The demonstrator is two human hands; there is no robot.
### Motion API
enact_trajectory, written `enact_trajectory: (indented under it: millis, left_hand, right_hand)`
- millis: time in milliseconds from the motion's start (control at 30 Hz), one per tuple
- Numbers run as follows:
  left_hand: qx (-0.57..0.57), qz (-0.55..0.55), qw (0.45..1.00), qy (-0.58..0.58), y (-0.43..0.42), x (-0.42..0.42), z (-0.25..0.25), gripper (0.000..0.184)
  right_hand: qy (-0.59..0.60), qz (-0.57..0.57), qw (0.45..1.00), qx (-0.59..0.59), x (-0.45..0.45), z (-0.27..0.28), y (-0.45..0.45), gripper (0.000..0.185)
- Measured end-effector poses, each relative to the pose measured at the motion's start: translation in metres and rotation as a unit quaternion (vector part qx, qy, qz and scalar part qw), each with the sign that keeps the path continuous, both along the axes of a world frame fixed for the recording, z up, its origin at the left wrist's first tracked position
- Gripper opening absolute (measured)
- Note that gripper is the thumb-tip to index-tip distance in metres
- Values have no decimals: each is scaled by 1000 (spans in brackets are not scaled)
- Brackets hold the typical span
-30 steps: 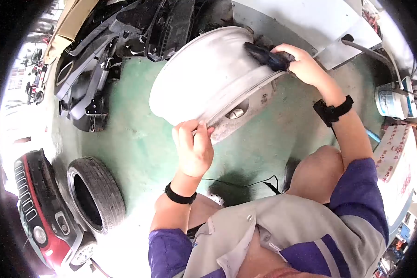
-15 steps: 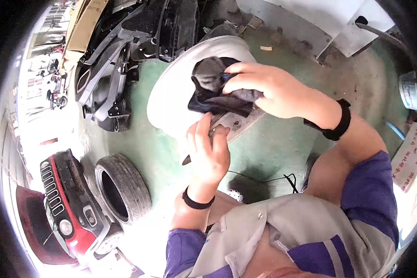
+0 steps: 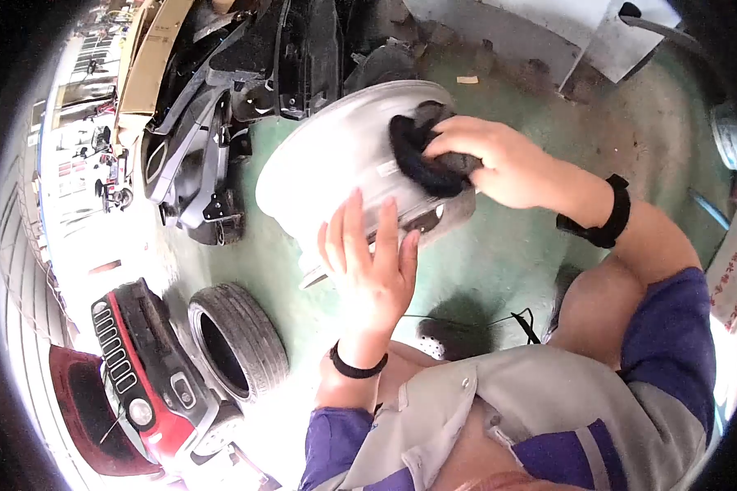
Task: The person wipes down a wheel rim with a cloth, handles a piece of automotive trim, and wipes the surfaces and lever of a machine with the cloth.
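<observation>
A silver-white wheel rim (image 3: 327, 155) sits tilted in front of me, over the green floor. My right hand (image 3: 499, 159) is closed on a dark cloth (image 3: 422, 168), bunched against the right part of the rim's barrel. My left hand (image 3: 368, 266) lies along the near side of the rim with its fingers spread, holding nothing. Both wrists carry black bands. Beneath the left fingers, part of the rim's near side is hidden.
On the left, a black tyre (image 3: 237, 340) lies near a red toy-like car front (image 3: 139, 368). Black plastic panels (image 3: 201, 164) are heaped behind, beside cardboard (image 3: 151, 61). A bucket (image 3: 730, 139) stands at the far right, and a thin black cable (image 3: 526, 326) lies near my feet.
The cloth has moved right along the rim in my right hand and is bunched tighter. My left hand has gone from bent fingers near the cloth to spread fingers on the rim.
</observation>
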State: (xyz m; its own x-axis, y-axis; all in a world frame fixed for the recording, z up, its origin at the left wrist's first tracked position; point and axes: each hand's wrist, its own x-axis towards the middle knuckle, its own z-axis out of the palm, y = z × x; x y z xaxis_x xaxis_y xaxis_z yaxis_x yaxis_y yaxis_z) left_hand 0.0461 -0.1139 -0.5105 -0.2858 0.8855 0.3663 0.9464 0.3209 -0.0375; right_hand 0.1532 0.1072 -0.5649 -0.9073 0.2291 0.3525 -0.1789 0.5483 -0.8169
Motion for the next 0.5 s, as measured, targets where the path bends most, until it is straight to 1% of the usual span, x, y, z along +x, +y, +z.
enact_trajectory:
  millis: [67,100,200,233,267,333,400,500]
  left_hand:
    - [-47,-3,999,5,6,-5,-2,35]
    - [-22,12,1000,13,2,-9,-7,33]
    - [-14,1,999,37,-10,-20,-11,39]
    - [-18,1,999,40,-10,-20,-11,39]
    - [-20,3,999,44,-9,-20,-10,40]
    - [-20,5,999,41,-6,-15,-10,38]
    - [-17,1,999,31,-1,-12,-8,34]
    - [-18,-4,1000,21,5,-9,-6,35]
  right_hand:
    - [10,55,998,-19,-7,12,-23,53]
    - [88,34,995,37,-12,4,-27,49]
    - [16,62,998,-13,-9,-15,-5,55]
    - [40,42,998,-24,-7,-34,6,56]
    - [2,27,1000,-16,-3,-48,20,55]
    - [-158,-19,987,-40,10,-85,38,53]
    - [-228,-106,964,-83,22,-107,34,55]
    - [-87,-102,990,-31,9,-54,34,55]
